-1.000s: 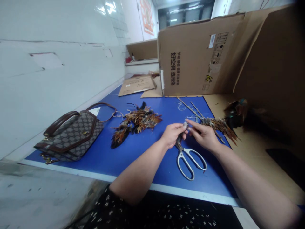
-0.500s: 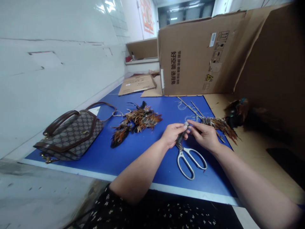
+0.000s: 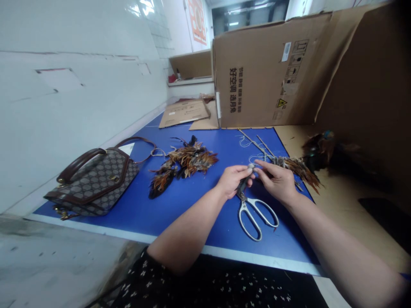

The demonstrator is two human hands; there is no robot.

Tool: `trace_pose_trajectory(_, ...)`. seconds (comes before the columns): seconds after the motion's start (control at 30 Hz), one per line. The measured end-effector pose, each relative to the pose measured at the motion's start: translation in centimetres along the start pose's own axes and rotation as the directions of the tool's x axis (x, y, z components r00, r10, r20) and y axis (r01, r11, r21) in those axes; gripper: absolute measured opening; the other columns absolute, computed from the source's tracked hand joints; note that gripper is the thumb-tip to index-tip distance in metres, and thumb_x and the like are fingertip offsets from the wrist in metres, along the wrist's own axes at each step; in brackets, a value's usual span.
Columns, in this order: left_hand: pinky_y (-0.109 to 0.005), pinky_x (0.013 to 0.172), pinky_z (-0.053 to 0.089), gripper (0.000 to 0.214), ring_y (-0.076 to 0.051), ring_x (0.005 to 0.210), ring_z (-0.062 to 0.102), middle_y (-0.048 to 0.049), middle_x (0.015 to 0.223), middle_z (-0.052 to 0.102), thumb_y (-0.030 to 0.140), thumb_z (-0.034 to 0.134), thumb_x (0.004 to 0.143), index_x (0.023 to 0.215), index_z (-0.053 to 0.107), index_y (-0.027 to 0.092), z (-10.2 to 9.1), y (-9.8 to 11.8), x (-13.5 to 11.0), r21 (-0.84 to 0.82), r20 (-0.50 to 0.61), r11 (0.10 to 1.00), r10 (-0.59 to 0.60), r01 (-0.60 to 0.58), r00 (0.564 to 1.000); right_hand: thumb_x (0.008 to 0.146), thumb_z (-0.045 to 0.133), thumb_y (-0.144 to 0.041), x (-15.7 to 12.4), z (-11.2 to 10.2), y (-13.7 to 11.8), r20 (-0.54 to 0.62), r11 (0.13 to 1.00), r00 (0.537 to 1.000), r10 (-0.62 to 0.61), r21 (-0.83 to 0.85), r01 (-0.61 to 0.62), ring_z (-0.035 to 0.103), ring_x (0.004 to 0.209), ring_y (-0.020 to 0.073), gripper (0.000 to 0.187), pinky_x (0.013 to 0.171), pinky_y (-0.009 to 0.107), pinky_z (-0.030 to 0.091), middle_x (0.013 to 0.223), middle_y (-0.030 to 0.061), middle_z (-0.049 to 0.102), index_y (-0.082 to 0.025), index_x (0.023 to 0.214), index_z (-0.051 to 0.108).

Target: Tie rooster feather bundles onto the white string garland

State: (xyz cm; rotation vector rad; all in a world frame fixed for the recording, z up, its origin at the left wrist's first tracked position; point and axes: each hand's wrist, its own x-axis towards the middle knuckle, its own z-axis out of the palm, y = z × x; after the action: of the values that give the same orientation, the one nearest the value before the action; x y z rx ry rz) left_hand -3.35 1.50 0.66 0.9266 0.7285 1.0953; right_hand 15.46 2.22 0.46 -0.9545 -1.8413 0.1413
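The left hand [image 3: 235, 182] grips a small feather bundle [image 3: 251, 166], pale tip up; the right hand's [image 3: 278, 182] fingertips bend close beside that tip, though I cannot tell whether they hold anything. Just below lie scissors [image 3: 245, 205], handles toward the pale front edge of the blue bench [image 3: 186, 214]. Rightward, string [image 3: 244, 143] and sticks [image 3: 248, 137] lie near brown feathers [image 3: 302, 170] that cross the bench's right edge. Leftward, blue surface runs to a feather pile [image 3: 191, 159], then a patterned handbag [image 3: 102, 186], its clasp emblem unreadable. Beyond, a cardboard box [image 3: 263, 81] reads "好空调 选月兔" downward, with a yellow warning triangle [image 3: 282, 103] and white label [image 3: 286, 51].
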Motion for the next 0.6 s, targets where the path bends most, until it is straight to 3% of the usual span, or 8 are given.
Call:
trace_pose_trajectory(0.1,-0.024,0.056,0.045,0.044,-0.009,0.057,0.061,-0.0058,0.08,0.07,0.042,0.091,0.071,0.092,0.073,0.008,0.01,0.02,0.02,0.003,0.0,1.0,-0.001,0.001,1.0,0.097,0.066,-0.033,-0.14,0.08,0.46,0.016,1.0,1.0,-0.023,0.006,0.023,0.081,0.09,0.0237,0.036,0.085,0.036,0.066,0.111,0.0076,0.082,-0.026,0.132,0.075)
trace_pose_trajectory(0.47,-0.026,0.058,0.048,0.044,-0.01,0.059,0.062,-0.0066,0.082,0.071,0.041,0.091,0.071,0.094,0.073,0.007,-0.02,-0.11,0.09,-0.024,0.017,1.0,0.003,-0.003,1.0,0.098,0.066,-0.031,-0.03,0.05,0.08,0.021,0.998,0.998,-0.056,-0.009,0.056,0.08,0.095,0.0241,0.027,0.089,0.037,0.065,0.112,0.0075,0.082,-0.025,0.121,0.079)
trace_pose_trajectory(0.6,-0.026,0.059,0.048,0.045,-0.01,0.059,0.062,-0.0071,0.083,0.072,0.04,0.091,0.071,0.095,0.073,0.007,0.03,-0.04,0.01,-0.029,0.015,1.0,0.0,0.0,1.0,0.098,0.065,-0.033,-0.15,0.13,0.13,0.008,0.999,0.999,-0.036,-0.019,0.036,0.08,0.094,0.0243,0.031,0.088,0.037,0.065,0.113,0.008,0.081,-0.026,0.125,0.077)
